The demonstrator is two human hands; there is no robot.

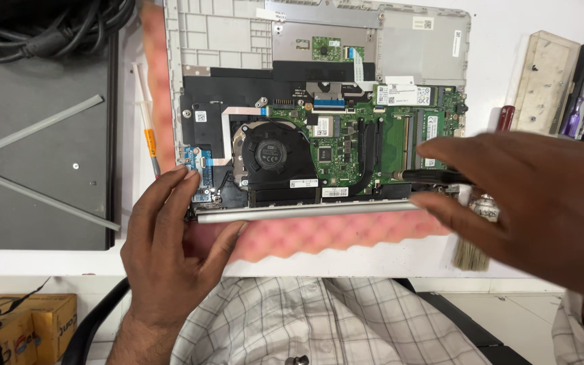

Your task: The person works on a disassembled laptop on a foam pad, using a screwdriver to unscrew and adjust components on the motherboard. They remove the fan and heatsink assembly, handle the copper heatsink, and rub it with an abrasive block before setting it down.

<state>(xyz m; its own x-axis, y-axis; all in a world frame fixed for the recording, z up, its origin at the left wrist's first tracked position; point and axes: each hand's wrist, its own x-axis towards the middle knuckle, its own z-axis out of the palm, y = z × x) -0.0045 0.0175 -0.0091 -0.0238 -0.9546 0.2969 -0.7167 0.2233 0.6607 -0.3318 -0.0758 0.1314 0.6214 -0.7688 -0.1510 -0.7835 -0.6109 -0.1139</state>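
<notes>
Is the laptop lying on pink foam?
Yes, the opened laptop rests on a pink foam pad that shows along its near and left edges.

Bright, even overhead light, white bench (pixel 508 81) near blown out. Shadows soft and short. Mild sheen on silver hinge bar (pixel 305 211). Right hand (pixel 535 189) motion-blurred, close to lens; opened laptop (pixel 346 135) sharp. Slight wide-angle bend at edges.

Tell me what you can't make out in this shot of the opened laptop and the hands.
- Right hand: blurred; its grip on the black tool is unclear.
- Brush: handle hidden behind that hand.
- Laptop: far edge cut off by the frame's top; board parts too small to tell.
- Left hand: fingers cover the laptop's left corner.
</notes>
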